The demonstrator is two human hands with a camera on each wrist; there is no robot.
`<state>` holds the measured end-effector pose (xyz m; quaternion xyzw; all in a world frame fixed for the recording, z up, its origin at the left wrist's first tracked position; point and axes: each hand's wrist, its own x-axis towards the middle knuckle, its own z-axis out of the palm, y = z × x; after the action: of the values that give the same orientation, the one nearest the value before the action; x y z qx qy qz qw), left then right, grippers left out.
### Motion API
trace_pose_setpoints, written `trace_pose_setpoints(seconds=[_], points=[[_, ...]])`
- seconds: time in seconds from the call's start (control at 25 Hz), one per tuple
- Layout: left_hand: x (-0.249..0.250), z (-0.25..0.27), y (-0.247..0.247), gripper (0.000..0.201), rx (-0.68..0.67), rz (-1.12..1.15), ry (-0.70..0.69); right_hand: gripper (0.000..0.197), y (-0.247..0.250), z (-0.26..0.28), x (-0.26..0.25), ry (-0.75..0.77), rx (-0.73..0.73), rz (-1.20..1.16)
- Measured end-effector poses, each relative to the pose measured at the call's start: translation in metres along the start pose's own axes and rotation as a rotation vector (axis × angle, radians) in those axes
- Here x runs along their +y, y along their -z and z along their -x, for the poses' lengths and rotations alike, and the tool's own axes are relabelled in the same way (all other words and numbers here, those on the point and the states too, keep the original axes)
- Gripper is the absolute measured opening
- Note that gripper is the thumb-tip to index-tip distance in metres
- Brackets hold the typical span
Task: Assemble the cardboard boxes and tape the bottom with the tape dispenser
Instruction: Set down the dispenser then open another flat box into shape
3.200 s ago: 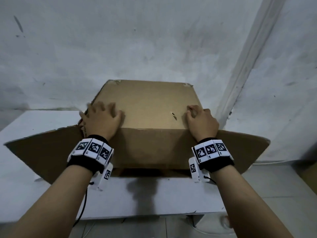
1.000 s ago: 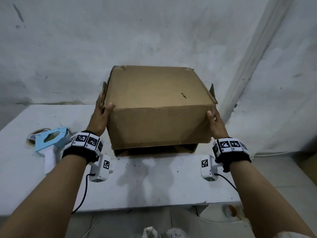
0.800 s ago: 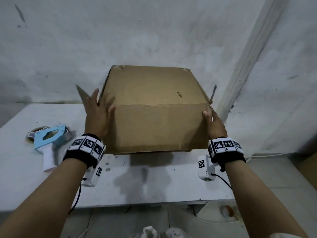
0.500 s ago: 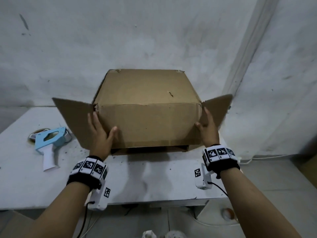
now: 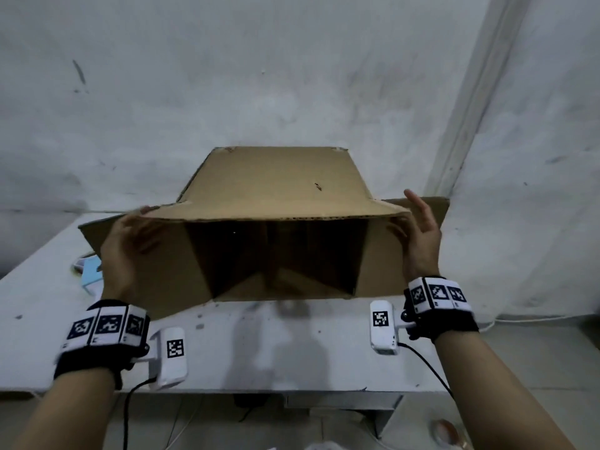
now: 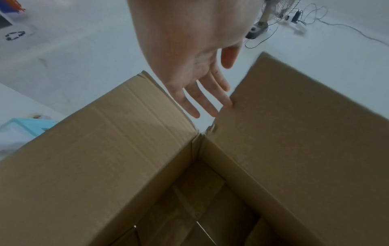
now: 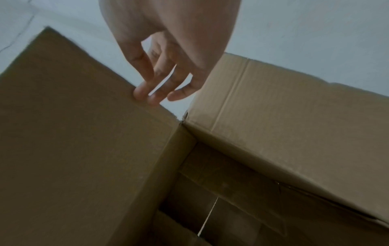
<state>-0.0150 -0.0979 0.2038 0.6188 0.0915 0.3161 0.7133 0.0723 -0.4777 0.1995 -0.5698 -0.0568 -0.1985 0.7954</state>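
A brown cardboard box (image 5: 276, 183) lies on its side on the white table (image 5: 259, 352), its open end facing me and its dark inside showing. The upper flap stands out level and the side flaps are splayed. My left hand (image 5: 123, 245) is at the upper flap's left corner; in the left wrist view its straight fingers (image 6: 228, 101) touch that flap's edge. My right hand (image 5: 420, 235) is at the right corner, fingers (image 7: 141, 93) extended and touching the flap's edge. The light blue tape dispenser (image 5: 91, 276) lies on the table, mostly hidden behind the left flap.
A grey wall stands close behind the box, with a corner at the right. The table's front edge runs just below my wrists. Cables hang under the table, and a small round object (image 5: 444, 431) lies on the floor. A fan (image 6: 263, 21) stands in the room.
The near flap, hanging down half a second ago, has swung up level, so the box's inside now shows. Both hands rose from the box's front corners to that flap's corners. The side flaps spread wider.
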Motion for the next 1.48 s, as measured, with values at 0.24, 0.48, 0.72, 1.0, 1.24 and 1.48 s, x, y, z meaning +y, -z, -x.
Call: trace_pose_setpoints(seconds=[0.24,0.48,0.72,1.0,1.24,1.48], points=[[0.0,0.003,-0.038,0.049,0.008,-0.125,-0.154,0.053,-0.042,0.011,0.011,0.158,0.026,0.136],[-0.007,-0.021,-0.07,0.064,-0.245,-0.894,-0.377,0.077,-0.065,-0.015,0.047,0.49,-0.241,1.305],[-0.034,-0.063,-0.082,0.059,-0.467,-1.389,-0.311,0.055,-0.077,-0.054,0.061,0.428,-0.352,1.482],[-0.06,-0.086,-0.05,0.043,-0.178,-1.376,-0.472,0.044,-0.054,-0.062,0.095,0.579,-0.224,1.391],[-0.076,-0.081,-0.047,0.063,0.105,-1.273,-0.244,0.08,-0.057,-0.046,0.109,0.308,0.088,1.274],[-0.083,-0.087,-0.048,0.058,0.009,-0.803,-0.175,0.067,-0.057,-0.05,0.108,0.233,-0.046,1.018]])
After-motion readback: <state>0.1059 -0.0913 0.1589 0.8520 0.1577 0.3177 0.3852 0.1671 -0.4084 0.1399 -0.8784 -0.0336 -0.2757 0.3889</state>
